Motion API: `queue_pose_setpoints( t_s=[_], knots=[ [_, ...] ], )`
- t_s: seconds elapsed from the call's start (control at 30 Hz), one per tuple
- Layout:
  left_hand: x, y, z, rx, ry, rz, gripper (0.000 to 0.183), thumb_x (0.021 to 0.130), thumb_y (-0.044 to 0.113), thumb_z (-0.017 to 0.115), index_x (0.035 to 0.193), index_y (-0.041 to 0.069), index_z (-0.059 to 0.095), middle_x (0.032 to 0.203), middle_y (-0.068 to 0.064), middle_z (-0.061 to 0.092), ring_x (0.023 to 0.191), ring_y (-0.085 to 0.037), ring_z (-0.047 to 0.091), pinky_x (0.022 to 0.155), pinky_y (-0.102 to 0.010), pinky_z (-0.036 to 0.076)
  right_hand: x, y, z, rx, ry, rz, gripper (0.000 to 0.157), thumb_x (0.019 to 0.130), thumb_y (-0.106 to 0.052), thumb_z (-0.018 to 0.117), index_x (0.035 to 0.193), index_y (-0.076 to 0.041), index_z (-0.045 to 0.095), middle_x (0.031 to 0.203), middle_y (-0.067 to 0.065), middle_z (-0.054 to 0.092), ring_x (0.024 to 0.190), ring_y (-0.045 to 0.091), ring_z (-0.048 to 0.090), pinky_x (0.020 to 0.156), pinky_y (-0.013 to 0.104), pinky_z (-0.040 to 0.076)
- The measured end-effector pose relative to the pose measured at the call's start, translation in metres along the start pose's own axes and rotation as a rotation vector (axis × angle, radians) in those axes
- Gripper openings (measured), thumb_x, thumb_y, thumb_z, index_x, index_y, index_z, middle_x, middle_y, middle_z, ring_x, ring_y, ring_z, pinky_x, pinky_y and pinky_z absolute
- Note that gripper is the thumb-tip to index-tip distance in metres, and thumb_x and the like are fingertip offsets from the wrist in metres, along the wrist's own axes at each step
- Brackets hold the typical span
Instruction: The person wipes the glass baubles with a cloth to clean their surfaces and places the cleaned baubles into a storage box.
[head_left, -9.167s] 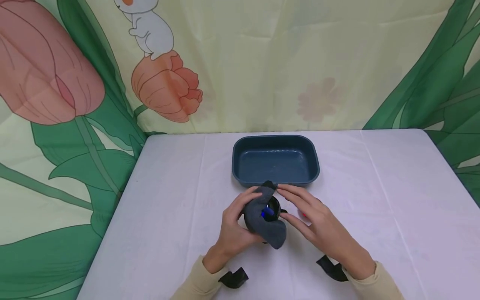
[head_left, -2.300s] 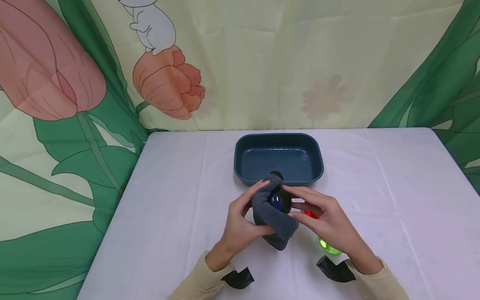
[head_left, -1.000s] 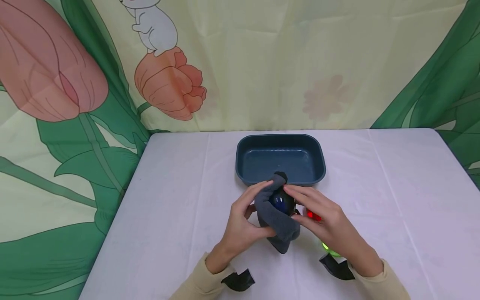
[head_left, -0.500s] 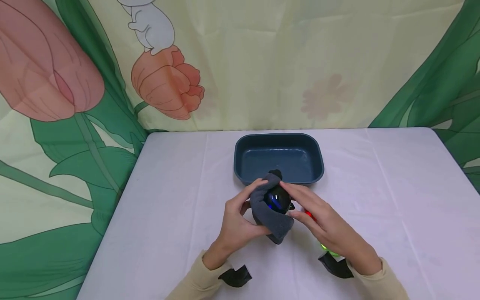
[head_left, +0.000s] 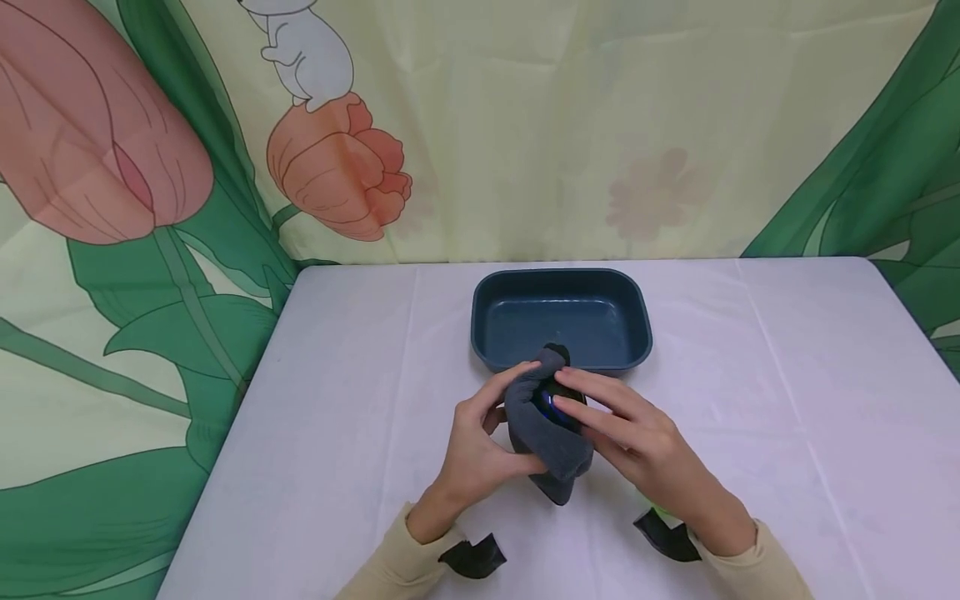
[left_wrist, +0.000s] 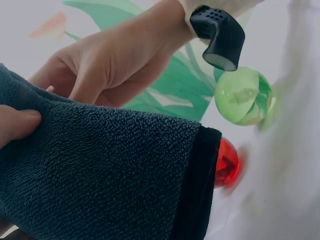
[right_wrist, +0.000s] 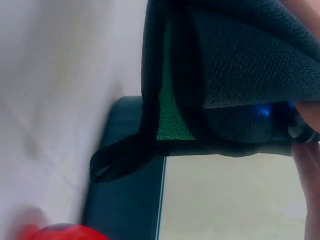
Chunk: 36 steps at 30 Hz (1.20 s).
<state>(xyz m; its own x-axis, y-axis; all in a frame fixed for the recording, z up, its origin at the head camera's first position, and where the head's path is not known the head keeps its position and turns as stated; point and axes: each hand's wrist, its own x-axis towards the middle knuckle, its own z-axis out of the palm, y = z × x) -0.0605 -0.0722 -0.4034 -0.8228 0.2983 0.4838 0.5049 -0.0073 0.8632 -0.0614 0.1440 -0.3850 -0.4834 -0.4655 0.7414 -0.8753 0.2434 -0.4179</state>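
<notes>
Your left hand (head_left: pixel 480 450) grips the gray cloth (head_left: pixel 542 435) partly around the dark ball (head_left: pixel 546 403), short of the tabletop's (head_left: pixel 360 350) far edge; whether your right hand (head_left: pixel 652 450) pinches the ball is unclear. Left wrist view: red ball (left_wrist: pixel 227 162) beyond. Right wrist view: likely wiping, which next calls for turning the dark ball.

No lettering, label, brand, number or sign can be read on the gray cloth (head_left: pixel 551 446), on the blue basin (head_left: pixel 561 321) beyond it, or on anything else around the cloth.
</notes>
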Motion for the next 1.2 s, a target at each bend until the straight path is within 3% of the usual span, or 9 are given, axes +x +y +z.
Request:
queue_pose_setpoints(
  t_s=[0.5,0.6,0.7,0.77,0.87,1.03,1.13,1.2],
  knots=[
    [0.001,0.001,-0.002,-0.042,-0.06,-0.003,0.086,0.068,-0.009,0.086,0.143,0.001,0.046,0.142,-0.019,0.054,0.126,-0.026,0.057,0.095,-0.038,0.056,-0.001,-0.002,-0.004,-0.045,0.048,-0.053,0.033,0.1,-0.022,0.058,0.12,0.002,0.07,0.133,0.017,0.063,0.132,0.02,0.054,0.108,0.023,0.042],
    [0.002,0.001,-0.002,-0.065,-0.068,-0.005,0.085,0.069,-0.01,0.084,0.144,0.001,0.045,0.142,-0.019,0.054,0.126,-0.026,0.058,0.097,-0.039,0.055,-0.002,-0.003,-0.004,-0.019,0.038,0.026,0.039,0.099,-0.028,0.059,0.124,0.002,0.067,0.134,0.016,0.063,0.126,0.016,0.058,0.098,0.013,0.048],
    [0.002,0.001,-0.003,-0.076,-0.078,-0.011,0.085,0.07,-0.01,0.083,0.145,0.001,0.045,0.143,-0.019,0.053,0.127,-0.026,0.057,0.099,-0.04,0.054,-0.005,-0.005,-0.005,0.045,0.023,0.175,0.047,0.094,-0.031,0.065,0.129,0.0,0.064,0.133,0.013,0.064,0.097,0.006,0.063,0.072,0.008,0.049],
    [0.002,0.0,-0.004,-0.066,-0.082,-0.012,0.085,0.07,-0.01,0.084,0.145,0.001,0.045,0.144,-0.019,0.052,0.129,-0.026,0.055,0.099,-0.04,0.054,-0.006,-0.006,-0.006,0.076,0.018,0.267,0.051,0.088,-0.027,0.073,0.132,-0.003,0.063,0.13,0.012,0.066,0.08,0.004,0.056,0.06,0.014,0.045],
    [0.001,0.0,-0.003,-0.055,-0.076,-0.012,0.084,0.07,-0.01,0.084,0.144,0.001,0.046,0.145,-0.018,0.052,0.129,-0.025,0.055,0.098,-0.039,0.055,-0.006,-0.007,-0.007,0.094,0.001,0.341,0.061,0.077,-0.008,0.083,0.134,-0.006,0.062,0.126,0.014,0.067,0.069,0.004,0.05,0.06,0.012,0.047],
    [0.0,-0.002,0.0,-0.049,-0.021,-0.002,0.082,0.069,-0.01,0.084,0.142,0.001,0.049,0.139,-0.019,0.057,0.122,-0.025,0.06,0.093,-0.038,0.057,-0.005,-0.009,-0.009,0.076,-0.063,0.385,0.076,0.07,0.009,0.083,0.139,-0.009,0.058,0.129,0.015,0.066,0.065,0.001,0.046,0.054,0.014,0.042],
    [-0.002,-0.002,0.002,-0.022,0.022,0.01,0.081,0.067,-0.01,0.086,0.14,0.0,0.051,0.137,-0.02,0.058,0.119,-0.026,0.061,0.09,-0.037,0.059,-0.004,-0.011,-0.013,0.058,-0.133,0.409,0.079,0.074,0.008,0.081,0.145,-0.013,0.052,0.138,0.012,0.06,0.078,0.002,0.051,0.054,0.014,0.044],
    [-0.002,-0.002,0.002,-0.004,0.042,0.016,0.083,0.065,-0.01,0.087,0.139,0.0,0.052,0.137,-0.02,0.058,0.118,-0.026,0.062,0.088,-0.036,0.059,-0.004,-0.011,-0.015,0.045,-0.175,0.413,0.07,0.085,-0.006,0.077,0.148,-0.015,0.048,0.144,0.009,0.055,0.091,0.004,0.053,0.056,0.014,0.047]
  ],
)
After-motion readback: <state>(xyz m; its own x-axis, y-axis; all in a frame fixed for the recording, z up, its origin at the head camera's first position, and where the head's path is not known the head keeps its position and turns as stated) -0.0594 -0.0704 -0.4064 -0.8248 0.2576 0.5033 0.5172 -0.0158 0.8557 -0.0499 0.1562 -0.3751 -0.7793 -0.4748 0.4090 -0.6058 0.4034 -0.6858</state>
